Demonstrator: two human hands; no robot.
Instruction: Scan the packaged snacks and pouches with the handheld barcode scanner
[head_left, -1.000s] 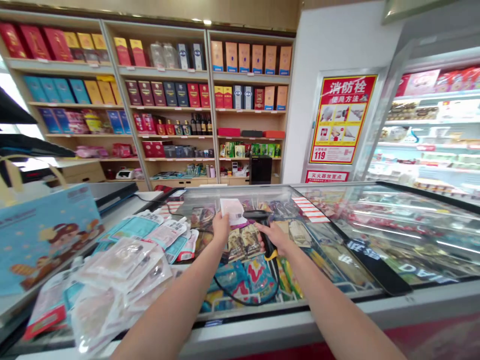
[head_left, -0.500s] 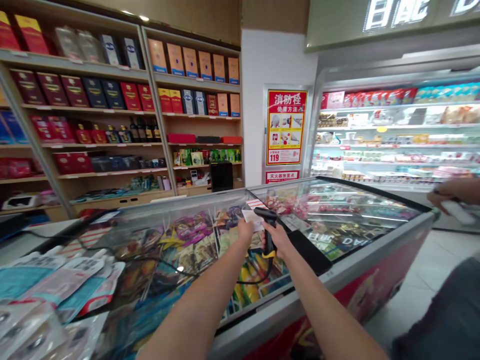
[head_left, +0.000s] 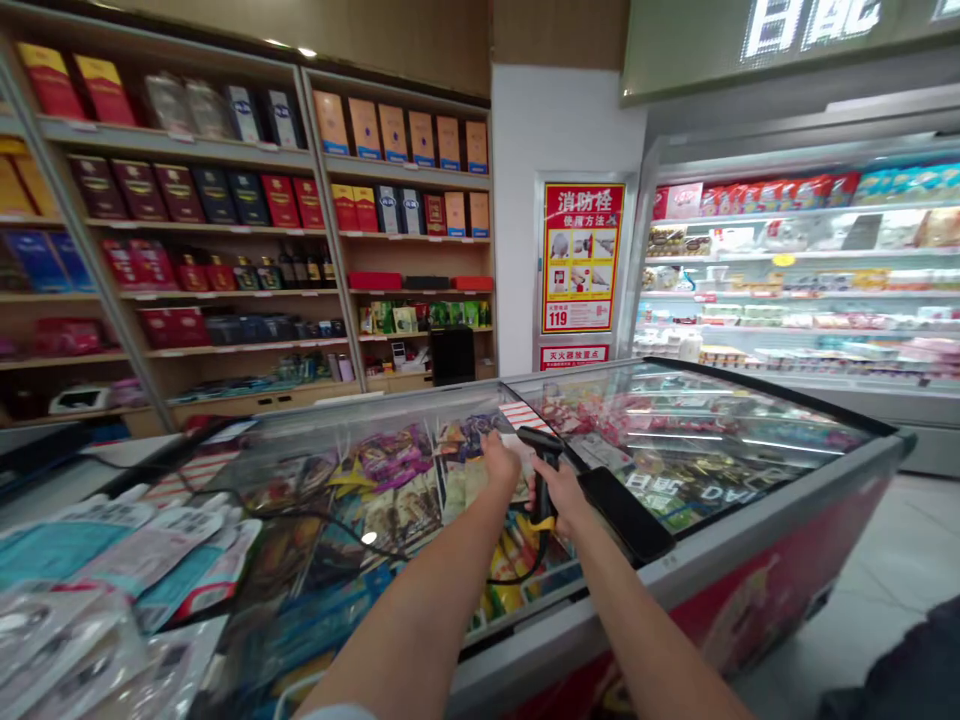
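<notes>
since the frame half a second ago, the co-worker's hand at the right has left view, leaving dark clothing (head_left: 900,670) cut off at the corner. a glass-topped freezer (head_left: 739,535) spreads below the arms, with a black panel (head_left: 626,515) just beside the right wrist and a pile of packets (head_left: 142,570) at left; a cable (head_left: 300,513) trails across the glass. the right hand (head_left: 559,492) is wrapped around the handle of a scanner (head_left: 545,468). the left hand (head_left: 502,462) grasps a white packet (head_left: 517,446), which lies between its fingers and the scanner's head, mostly hidden; its print can't be made out.
</notes>
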